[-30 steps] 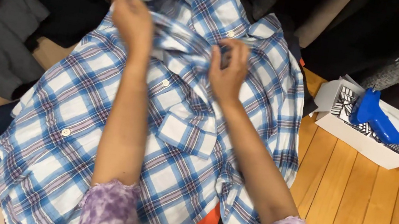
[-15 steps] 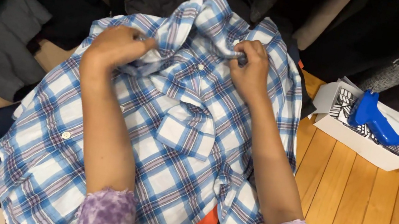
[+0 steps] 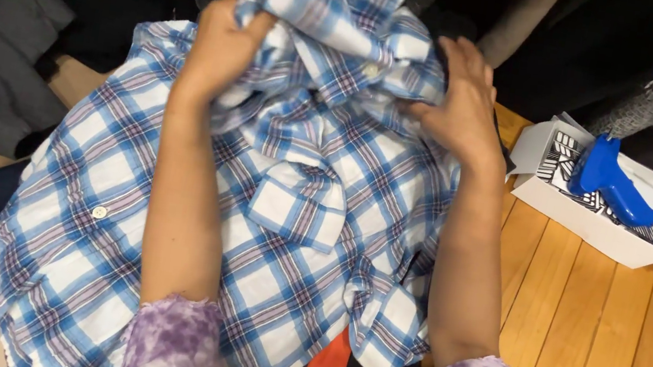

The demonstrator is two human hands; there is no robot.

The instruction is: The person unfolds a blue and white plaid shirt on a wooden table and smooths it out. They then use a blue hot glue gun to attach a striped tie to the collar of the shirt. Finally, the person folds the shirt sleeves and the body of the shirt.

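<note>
Now the plaid shirt, blue, white and purple check, is lying front-up over a dark heap of clothing at the edge of the wooden floor, and it is taking up most of the view. Its long axis is running from the hem at lower left, near the viewer, up to the collar at the top centre; the collar end is pointing away from the person, tilted a little to the right.

Change against half a second ago: the collar end, then pressed flat under both hands, is now being lifted and bunched into a raised wad at the top of the frame. Judgement: the upper part is being gathered or folded back over the body, while the lower body and the chest pocket are lying as they were.

Left hand is gripping the bunched cloth at the left of the collar, fingers curled shut into it. Right hand is pressing against the right side of the wad, palm on the cloth, fingers partly extended; whether the fingertips are pinching fabric I cannot tell.

To the right, well apart from the shirt, a white open box is sitting on the floor and holding a blue tagging gun.
</note>
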